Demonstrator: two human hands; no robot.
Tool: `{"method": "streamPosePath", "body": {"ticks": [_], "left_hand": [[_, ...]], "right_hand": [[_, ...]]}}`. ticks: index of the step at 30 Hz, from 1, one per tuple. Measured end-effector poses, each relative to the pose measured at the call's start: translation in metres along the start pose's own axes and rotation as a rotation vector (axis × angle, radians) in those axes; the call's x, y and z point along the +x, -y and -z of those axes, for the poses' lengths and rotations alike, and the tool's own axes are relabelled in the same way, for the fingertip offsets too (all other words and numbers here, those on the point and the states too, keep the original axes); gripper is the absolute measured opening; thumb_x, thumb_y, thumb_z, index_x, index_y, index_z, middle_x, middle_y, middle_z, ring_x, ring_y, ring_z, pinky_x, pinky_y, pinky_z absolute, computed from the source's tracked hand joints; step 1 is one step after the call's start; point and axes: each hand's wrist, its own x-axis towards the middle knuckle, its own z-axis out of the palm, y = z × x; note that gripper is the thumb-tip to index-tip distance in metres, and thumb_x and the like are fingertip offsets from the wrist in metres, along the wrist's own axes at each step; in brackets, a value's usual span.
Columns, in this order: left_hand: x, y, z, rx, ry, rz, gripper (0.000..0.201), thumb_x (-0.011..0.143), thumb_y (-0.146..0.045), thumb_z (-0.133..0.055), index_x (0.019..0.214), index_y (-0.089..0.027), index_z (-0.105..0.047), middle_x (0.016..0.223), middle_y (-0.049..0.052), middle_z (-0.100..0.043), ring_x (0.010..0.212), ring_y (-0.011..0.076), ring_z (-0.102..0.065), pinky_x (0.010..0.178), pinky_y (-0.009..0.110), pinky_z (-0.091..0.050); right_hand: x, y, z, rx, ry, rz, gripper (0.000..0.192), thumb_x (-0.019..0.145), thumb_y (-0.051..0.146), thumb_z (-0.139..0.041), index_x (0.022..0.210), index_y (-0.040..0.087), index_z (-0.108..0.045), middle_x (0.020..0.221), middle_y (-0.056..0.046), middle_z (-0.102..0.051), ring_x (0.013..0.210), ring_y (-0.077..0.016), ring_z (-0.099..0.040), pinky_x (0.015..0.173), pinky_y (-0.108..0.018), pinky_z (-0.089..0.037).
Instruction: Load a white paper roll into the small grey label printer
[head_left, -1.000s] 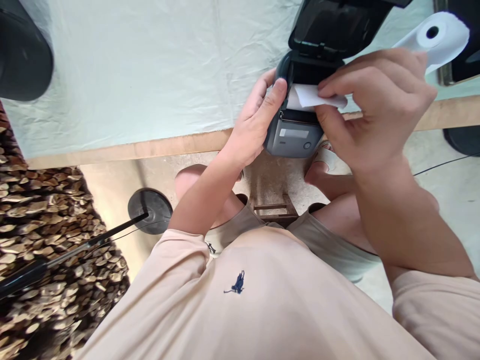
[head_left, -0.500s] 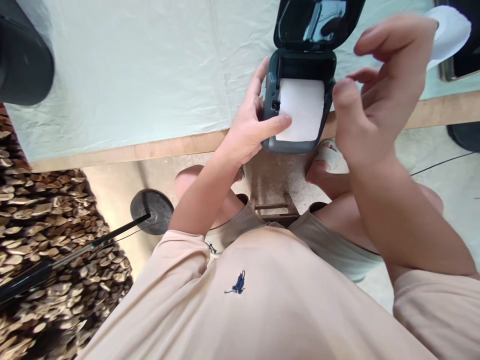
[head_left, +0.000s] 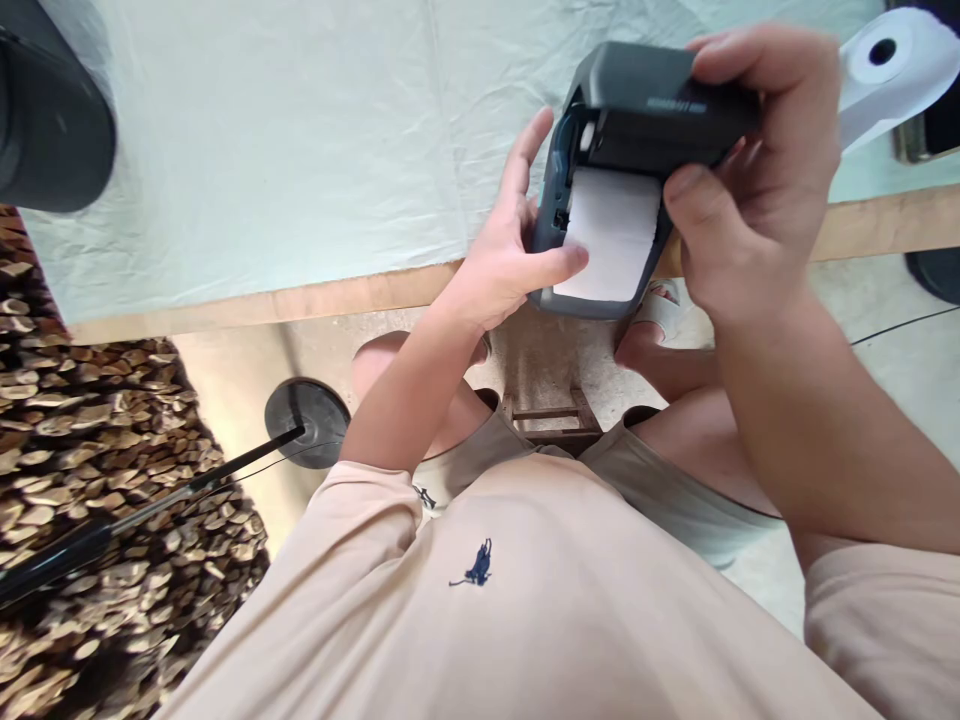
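A small dark grey label printer (head_left: 559, 205) sits at the near edge of the table, held up slightly. White paper (head_left: 615, 235) lies over its front. My left hand (head_left: 510, 250) grips the printer's left side, thumb pressing the paper down. My right hand (head_left: 757, 160) holds the printer's lid (head_left: 645, 100) from above, with the lid swung most of the way down over the paper bay.
A pale green cloth (head_left: 300, 140) covers the table, whose wooden edge (head_left: 300, 295) runs across. A white paper roll (head_left: 885, 60) lies at the far right. A black round object (head_left: 49, 120) stands at far left. Below are my knees, a stand base (head_left: 304, 420) and a pebbled surface.
My right hand let go of the paper strip, rose to the open lid and swung it down over the printer. The paper now lies flat under my left thumb.
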Motion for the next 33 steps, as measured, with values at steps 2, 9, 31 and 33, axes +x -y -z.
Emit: {"method": "streamPosePath", "body": {"ticks": [2, 9, 31, 33], "left_hand": [[0.000, 0.001, 0.003, 0.078, 0.106, -0.081, 0.089, 0.059, -0.003, -0.059, 0.133, -0.033, -0.022, 0.059, -0.008, -0.052, 0.068, 0.0093, -0.061, 0.068, 0.021, -0.046], [0.002, 0.002, 0.009, 0.153, 0.222, -0.147, 0.087, 0.062, -0.009, -0.059, 0.134, -0.033, -0.017, 0.068, -0.006, -0.054, 0.065, 0.0074, -0.058, 0.071, 0.022, -0.046], [0.004, 0.004, -0.001, -0.071, 0.225, -0.064, 0.034, 0.081, -0.042, -0.033, 0.080, -0.017, -0.056, 0.073, 0.002, -0.059, 0.082, 0.0138, -0.061, 0.069, 0.023, -0.050], [0.009, 0.005, 0.002, -0.102, 0.207, -0.067, 0.029, 0.080, -0.036, -0.034, 0.073, -0.016, -0.053, 0.064, 0.001, -0.054, 0.086, 0.0140, -0.060, 0.074, 0.024, -0.050]], "right_hand": [[-0.005, 0.000, 0.004, -0.044, 0.064, 0.013, 0.041, 0.072, 0.041, -0.052, 0.108, 0.023, -0.050, 0.114, -0.001, -0.044, 0.116, -0.0117, -0.041, 0.103, -0.029, -0.038], [-0.012, -0.004, 0.000, 0.197, 0.034, -0.189, 0.040, 0.072, 0.043, -0.051, 0.109, 0.029, -0.045, 0.124, 0.004, -0.038, 0.112, -0.0079, -0.044, 0.098, -0.024, -0.042], [-0.009, -0.005, -0.008, 0.457, 0.169, -0.448, 0.062, 0.066, 0.033, -0.060, 0.117, 0.032, -0.024, 0.113, 0.002, -0.042, 0.090, -0.0004, -0.048, 0.077, -0.014, -0.047], [-0.008, -0.009, -0.008, 0.512, 0.182, -0.485, 0.064, 0.068, 0.033, -0.058, 0.119, 0.034, -0.019, 0.109, 0.003, -0.045, 0.083, -0.0002, -0.049, 0.071, -0.015, -0.048]]}}
